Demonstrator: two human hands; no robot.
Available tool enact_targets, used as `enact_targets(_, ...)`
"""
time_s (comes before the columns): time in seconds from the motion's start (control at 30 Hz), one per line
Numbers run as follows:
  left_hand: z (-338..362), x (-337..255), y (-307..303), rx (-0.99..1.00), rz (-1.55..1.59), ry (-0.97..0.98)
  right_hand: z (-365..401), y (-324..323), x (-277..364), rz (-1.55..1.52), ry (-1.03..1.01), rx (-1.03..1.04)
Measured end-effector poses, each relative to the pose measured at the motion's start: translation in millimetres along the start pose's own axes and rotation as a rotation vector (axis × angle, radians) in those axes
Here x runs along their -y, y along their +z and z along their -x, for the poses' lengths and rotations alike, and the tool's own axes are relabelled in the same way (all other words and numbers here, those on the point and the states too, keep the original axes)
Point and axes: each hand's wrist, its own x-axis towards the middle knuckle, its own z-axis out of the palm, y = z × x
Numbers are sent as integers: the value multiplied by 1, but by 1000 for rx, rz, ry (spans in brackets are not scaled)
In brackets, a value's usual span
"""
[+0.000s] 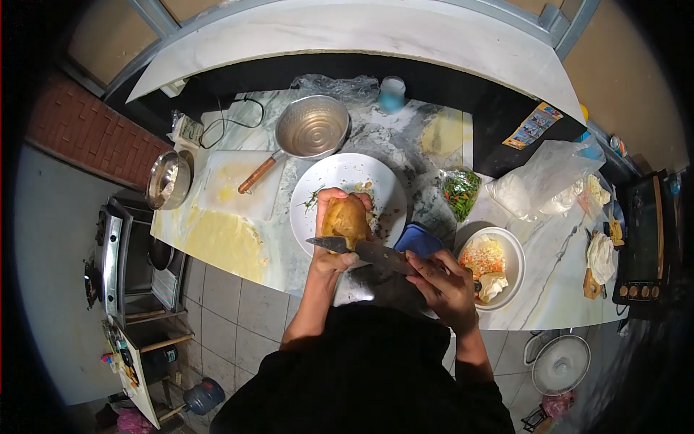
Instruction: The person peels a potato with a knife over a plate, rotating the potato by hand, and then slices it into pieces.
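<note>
My left hand wraps round a large yellow-brown potato, thumb at its near end and fingers over its far end. In my right hand is a kitchen knife, its dark handle mostly hidden by the fingers. The wide blade lies across the near end of the potato, its tip pointing left, with my left thumb close by. Beneath them on the counter stands a large white plate carrying green scraps and peelings. A white bowl with shredded orange and pale food is just right of my right hand.
A blue container sits beside the plate. Further off are a wooden-handled saucepan, a white cutting board, a metal bowl, a bag of chillies, a plastic bag, and a cup of blue liquid.
</note>
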Motion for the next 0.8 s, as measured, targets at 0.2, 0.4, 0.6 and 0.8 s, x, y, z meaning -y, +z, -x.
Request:
enact_targets(0.2,1,-1,-3,28,7,23,-2,-1,2,32,-11,1)
enact_targets(0.4,2,0,-5,34,13,27,-1,0,1,58,-44,-28)
enact_targets(0.6,-1,-6,4,5,-30,3,-1,-5,0,114,-9,-16)
enact_targets(0.8,-1,-5,-4,57,-51,3,-2,-7,-2,131,-36,-18)
